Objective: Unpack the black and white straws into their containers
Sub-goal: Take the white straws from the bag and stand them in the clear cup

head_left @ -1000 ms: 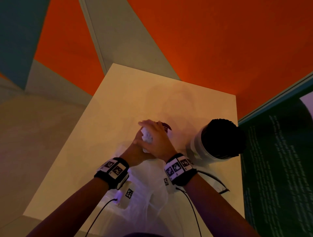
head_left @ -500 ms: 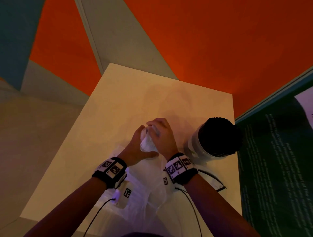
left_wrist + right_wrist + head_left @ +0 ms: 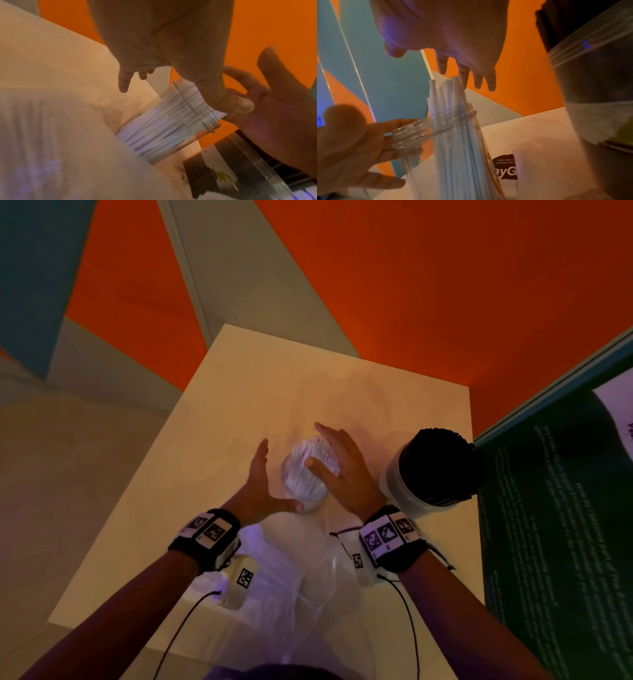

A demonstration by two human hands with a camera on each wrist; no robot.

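Note:
A clear jar (image 3: pixel 303 489) holding white straws (image 3: pixel 313 455) stands mid-table. My left hand (image 3: pixel 262 479) is open to the jar's left, its thumb touching the jar. My right hand (image 3: pixel 342 467) is open on the jar's right, thumb resting on the straw tops. In the left wrist view the left thumb meets the threaded rim of the jar (image 3: pixel 193 105). The right wrist view shows the white straws (image 3: pixel 452 121) sticking out above the rim and leaning to one side. A second jar (image 3: pixel 404 484) at the right is packed with black straws (image 3: pixel 442 467).
Crumpled clear plastic bags (image 3: pixel 294 580) lie on the table (image 3: pixel 274 378) between my wrists at the near edge. A dark green panel (image 3: pixel 561 525) stands just right of the black-straw jar. A printed dark label (image 3: pixel 506 170) lies behind the clear jar.
Both hands were cupped around the white straw bundle over the jar. They have since opened and spread apart, leaving the straws standing in the jar.

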